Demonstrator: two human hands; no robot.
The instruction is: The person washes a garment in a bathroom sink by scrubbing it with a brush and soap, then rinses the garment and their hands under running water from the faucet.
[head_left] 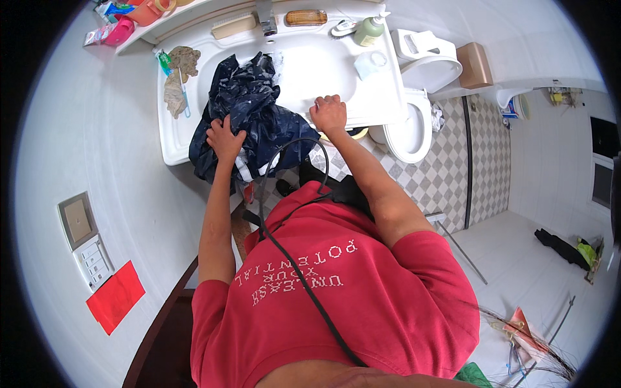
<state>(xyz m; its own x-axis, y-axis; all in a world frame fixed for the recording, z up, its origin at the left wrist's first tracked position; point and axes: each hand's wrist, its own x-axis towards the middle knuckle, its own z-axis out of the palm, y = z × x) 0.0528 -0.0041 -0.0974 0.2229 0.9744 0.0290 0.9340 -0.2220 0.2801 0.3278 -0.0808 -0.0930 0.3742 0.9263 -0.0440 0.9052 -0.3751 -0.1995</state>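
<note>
Across the upper middle of the frame, a white sink (383, 107) is stretching out in front of me, and a dark navy garment (242, 87) is lying heaped over its left half and hanging down past the front edge. It's looking pretty creased and shiny, with some white strips showing near the bottom. My left hand (225, 141) is resting on the heap with thumb and fingers apart; can't tell whether I'm actually pinching any cloth. My right hand (328, 115) is leaning on the sink's front rim, just beside the garment, fingers loosely bent. Can't tell if it's gripping the edge, since the palm side is hidden. At the top, a metal faucet (267, 19) is poking into the sink, with a pale brush (233, 26) and a brown brush (306, 17) lying either side. A green pump bottle (369, 31) is standing further right, and crumpled tan cloth (184, 61) is lying along the left side.
</note>
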